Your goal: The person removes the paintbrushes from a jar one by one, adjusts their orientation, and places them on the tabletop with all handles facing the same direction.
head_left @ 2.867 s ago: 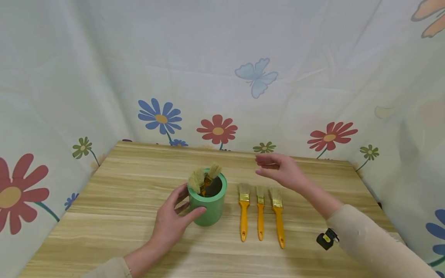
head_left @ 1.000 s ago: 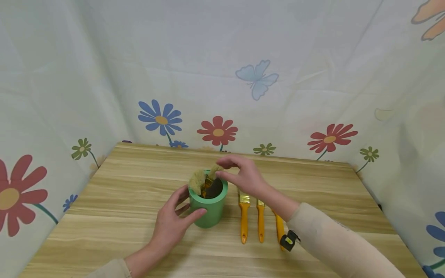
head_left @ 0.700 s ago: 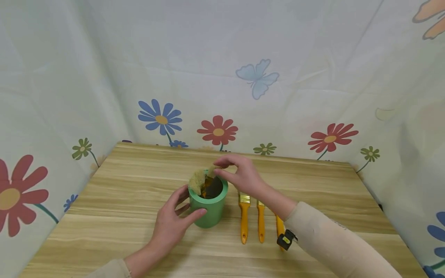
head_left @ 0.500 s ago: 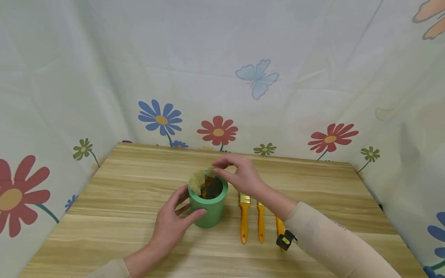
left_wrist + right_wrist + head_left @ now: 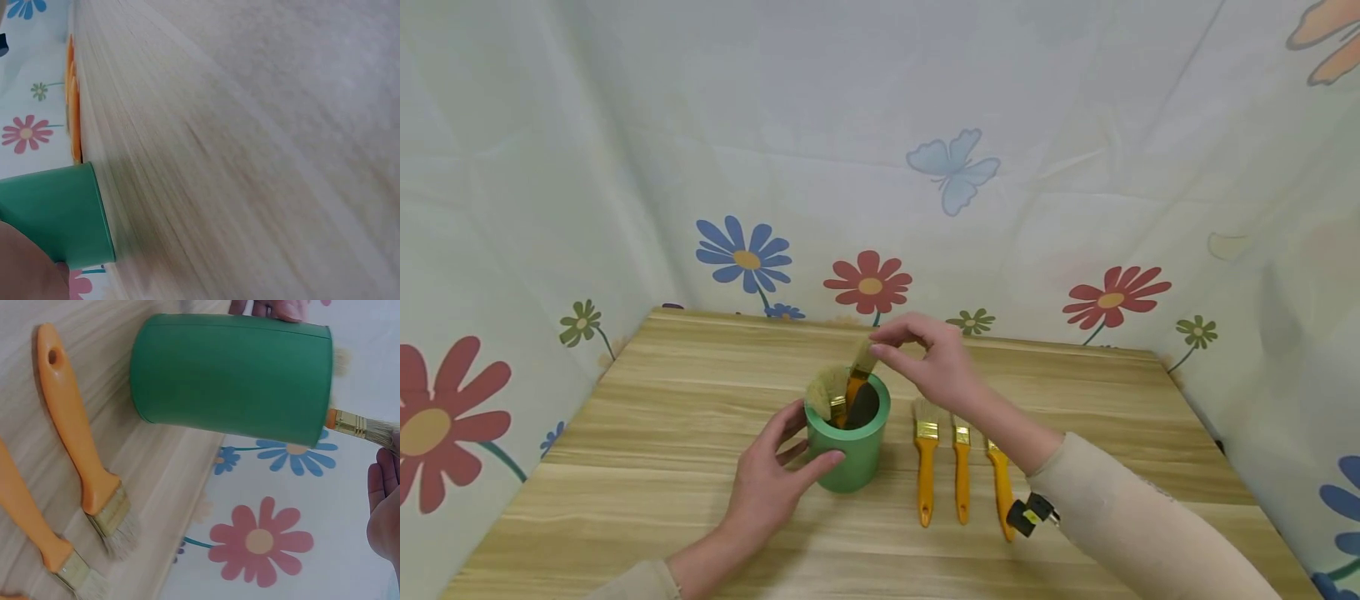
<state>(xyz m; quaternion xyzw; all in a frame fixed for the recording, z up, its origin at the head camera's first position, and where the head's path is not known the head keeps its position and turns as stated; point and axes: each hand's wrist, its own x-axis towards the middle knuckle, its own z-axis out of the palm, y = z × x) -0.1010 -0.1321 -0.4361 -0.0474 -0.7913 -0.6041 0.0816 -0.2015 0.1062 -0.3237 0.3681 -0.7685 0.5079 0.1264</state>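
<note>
My left hand point(image 5: 767, 479) grips the side of a green cylindrical cup point(image 5: 856, 460), thumb across its front, fingers behind. Inside the cup stand paintbrushes with their bristles up; one tuft of pale bristles point(image 5: 826, 392) leans over the left rim. With thumb and fingertips, my right hand point(image 5: 942, 363) pinches another paintbrush point(image 5: 856, 385) by its bristles above the cup. That brush's metal ferrule point(image 5: 350, 423) shows past the cup's mouth in the right wrist view, while most of its orange handle is hidden inside the cup point(image 5: 231, 378).
Right of the cup, three orange-handled paintbrushes lie side by side on the wooden table point(image 5: 685, 392), bristles away from me: the left one point(image 5: 927, 471), the middle one point(image 5: 962, 479) and the right one point(image 5: 1002, 492). A flower-printed cloth point(image 5: 805, 167) hangs behind the table.
My right hand has come left over the cup, taken hold of a paintbrush by the bristles and raised it, so its ferrule now shows above the rim. The left hand has stayed on the cup.
</note>
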